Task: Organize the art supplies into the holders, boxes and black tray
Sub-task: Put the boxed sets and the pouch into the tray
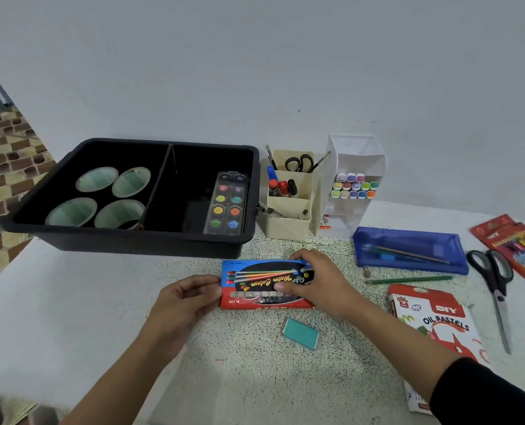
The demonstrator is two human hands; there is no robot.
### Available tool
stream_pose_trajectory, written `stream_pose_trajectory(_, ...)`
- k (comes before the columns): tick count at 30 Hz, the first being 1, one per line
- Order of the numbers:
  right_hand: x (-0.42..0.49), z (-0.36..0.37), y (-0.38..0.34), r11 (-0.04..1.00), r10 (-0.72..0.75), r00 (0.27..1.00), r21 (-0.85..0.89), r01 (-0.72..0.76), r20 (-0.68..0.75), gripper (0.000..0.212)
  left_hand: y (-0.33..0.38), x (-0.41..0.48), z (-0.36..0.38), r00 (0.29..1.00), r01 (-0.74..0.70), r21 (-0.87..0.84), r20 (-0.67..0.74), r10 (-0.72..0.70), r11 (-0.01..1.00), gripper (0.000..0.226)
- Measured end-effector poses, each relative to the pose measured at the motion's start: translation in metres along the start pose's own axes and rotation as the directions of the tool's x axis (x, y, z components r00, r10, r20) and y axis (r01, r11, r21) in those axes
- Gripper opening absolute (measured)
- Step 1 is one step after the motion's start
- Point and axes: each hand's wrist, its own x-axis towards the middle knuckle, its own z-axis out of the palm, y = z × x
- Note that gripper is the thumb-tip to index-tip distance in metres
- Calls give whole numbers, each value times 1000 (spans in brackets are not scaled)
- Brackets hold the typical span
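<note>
Head view: I'm holding the paint box (264,283) down on the counter (255,378), just in front of the black tray (126,240). The left grip (184,302) is pinching its left end. The right grip (313,283) is curling over the right half, thumb on the near edge. What's worrying me: if I'm tilting it on the lift and a flap's loose, tubes could be sliding out. My hand's hiding the right end, so I can't tell if it's closed.
</note>
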Motion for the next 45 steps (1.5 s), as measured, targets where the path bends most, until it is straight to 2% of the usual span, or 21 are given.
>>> stream_pose_trajectory(4, 0, -2, 1, 1000, 2, 1000, -22, -1, 12, 56, -11, -3, 6, 992, -96, 126, -76, 106, 987, 23)
stream_pose_trajectory(8, -2, -3, 1, 1000, 10, 1000, 14, -10, 12, 50, -11, -6, 11, 977, -154, 176, -117, 176, 972, 23)
stream_pose_trajectory(13, -3, -11, -9, 989, 26, 1000, 143, -26, -1, 46, 9, -12, 12, 998, -62, 133, 29, 59, 989, 37)
stream_pose_trajectory(17, -12, -24, -31, 988, -78, 995, 132, 85, -60, 48, 37, -22, -6, 967, -189, 232, 212, 140, 954, 76)
stream_pose_trajectory(18, -12, -26, -39, 986, -111, 991, 113, 119, -75, 49, 45, -24, -9, 955, -235, 258, 243, 172, 937, 77)
stream_pose_trajectory(20, -10, -31, -54, 981, -175, 979, 59, 182, -107, 55, 61, -27, -16, 925, -310, 257, 307, 226, 915, 70)
stream_pose_trajectory(23, -4, -37, -74, 960, -280, 950, -53, 275, -140, 70, 86, -30, -21, 885, -380, 270, 384, 263, 885, 72)
stream_pose_trajectory(25, 2, -39, -89, 931, -358, 926, -125, 343, -123, 70, 98, -28, -22, 877, -406, 336, 404, 259, 850, 61)
stream_pose_trajectory(27, 12, -38, -106, 883, -444, 889, -223, 413, -112, 68, 107, -23, -21, 871, -448, 433, 409, 272, 782, 41)
stream_pose_trajectory(30, 33, -37, -130, 827, -526, 843, -300, 475, -117, 65, 120, -13, -23, 853, -505, 525, 428, 300, 686, 34)
stream_pose_trajectory(32, 50, -38, -146, 824, -537, 830, -301, 480, -149, 66, 130, -7, -27, 849, -518, 488, 396, 351, 703, 31)
stream_pose_trajectory(36, 87, -32, -175, 837, -523, 820, -321, 443, -233, 69, 143, 15, -29, 875, -483, 330, 172, 452, 811, 29)
stream_pose_trajectory(38, 107, -23, -183, 858, -487, 839, -310, 409, -241, 67, 148, 34, -26, 858, -498, 350, 65, 510, 793, 26)
stream_pose_trajectory(40, 130, -10, -181, 890, -423, 882, -275, 363, -205, 69, 150, 56, -23, 795, -537, 483, 16, 606, 692, 25)
stream_pose_trajectory(42, 150, 4, -174, 921, -339, 934, -241, 304, -116, 69, 149, 74, -17, 722, -497, 700, 5, 692, 514, 22)
stream_pose_trajectory(43, 157, 11, -169, 928, -313, 947, -235, 289, -69, 69, 147, 82, -15, 688, -431, 816, 21, 726, 385, 22)
stream_pose_trajectory(45, 166, 23, -160, 918, -290, 957, -277, 285, 21, 70, 138, 93, -10, 666, -242, 960, 60, 744, 140, 24)
